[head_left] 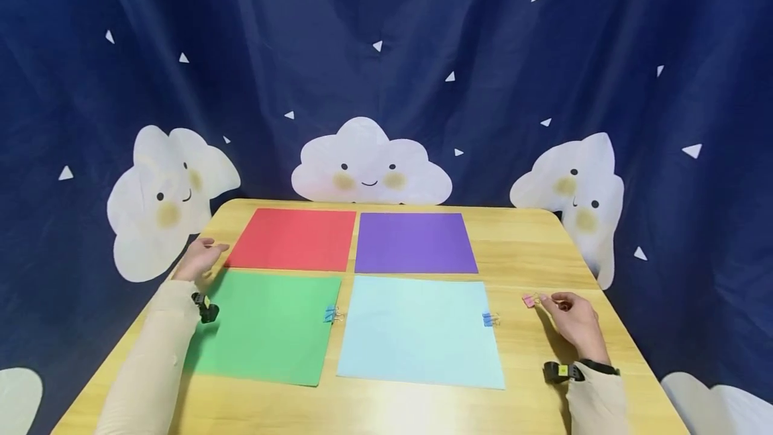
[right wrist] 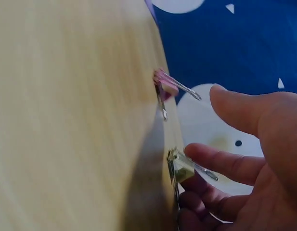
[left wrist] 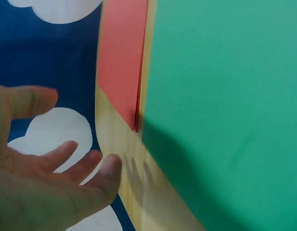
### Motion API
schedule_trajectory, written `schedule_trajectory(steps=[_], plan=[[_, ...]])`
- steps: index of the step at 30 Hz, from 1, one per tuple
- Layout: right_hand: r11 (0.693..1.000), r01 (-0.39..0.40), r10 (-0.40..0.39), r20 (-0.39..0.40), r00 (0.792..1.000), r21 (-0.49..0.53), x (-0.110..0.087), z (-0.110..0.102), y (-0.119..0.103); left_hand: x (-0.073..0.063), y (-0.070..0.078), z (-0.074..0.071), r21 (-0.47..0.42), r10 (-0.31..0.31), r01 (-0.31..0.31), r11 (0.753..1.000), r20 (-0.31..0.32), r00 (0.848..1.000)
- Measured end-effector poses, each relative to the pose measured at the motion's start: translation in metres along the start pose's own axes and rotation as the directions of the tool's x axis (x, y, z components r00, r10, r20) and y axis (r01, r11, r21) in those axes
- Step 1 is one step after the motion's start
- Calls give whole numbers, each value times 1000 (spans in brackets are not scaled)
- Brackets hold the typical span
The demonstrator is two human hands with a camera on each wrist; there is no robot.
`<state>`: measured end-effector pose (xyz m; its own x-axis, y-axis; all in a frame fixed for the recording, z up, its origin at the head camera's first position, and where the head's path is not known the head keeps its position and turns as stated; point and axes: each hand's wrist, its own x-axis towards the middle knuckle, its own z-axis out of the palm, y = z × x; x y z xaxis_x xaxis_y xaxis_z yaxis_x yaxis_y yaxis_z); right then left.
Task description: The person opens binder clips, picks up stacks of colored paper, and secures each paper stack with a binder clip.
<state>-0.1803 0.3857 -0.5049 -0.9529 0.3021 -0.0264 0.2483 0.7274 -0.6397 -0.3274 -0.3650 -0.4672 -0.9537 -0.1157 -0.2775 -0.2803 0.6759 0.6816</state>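
My left hand [head_left: 199, 259] hovers at the table's left edge beside the red sheet [head_left: 296, 240] and the green sheet [head_left: 260, 327]. In the left wrist view its thumb and fingers are spread apart, with nothing between them. On the right side, my right hand [head_left: 575, 321] reaches low over the table toward a pink binder clip [head_left: 529, 301]. The right wrist view shows that clip in front of the thumb, with a gap. A yellowish binder clip [right wrist: 183, 168] stands right at the index fingertip, while the thumb is held apart from it.
Blue binder clips sit on the right edges of the green sheet and the light blue sheet [head_left: 419, 341], one [head_left: 330, 314] on the green, another [head_left: 488, 319] on the light blue. A purple sheet [head_left: 415, 242] lies behind. A dark blue curtain [head_left: 386, 86] surrounds the wooden table [head_left: 519, 240].
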Motion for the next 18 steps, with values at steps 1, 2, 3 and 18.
schedule_trajectory(steps=[1, 2, 3, 18], plan=[[1000, 11, -11, -6, 1000, -1, 0, 2, -1, 2, 0, 1, 11, 5, -5, 1000, 31, 1000], [1000, 23, -23, -11, 1000, 2, 1, 4, -2, 3, 0, 4, 15, 10, -10, 1000, 59, 998], [999, 36, -36, -18, 999, -1, 1, 6, -2, 5, 2, 7, 33, 19, -22, 999, 81, 997], [994, 69, -68, -11, 998, 87, -2, 11, -6, 7, 33, 50, 387, -53, 78, 919, -76, 996]])
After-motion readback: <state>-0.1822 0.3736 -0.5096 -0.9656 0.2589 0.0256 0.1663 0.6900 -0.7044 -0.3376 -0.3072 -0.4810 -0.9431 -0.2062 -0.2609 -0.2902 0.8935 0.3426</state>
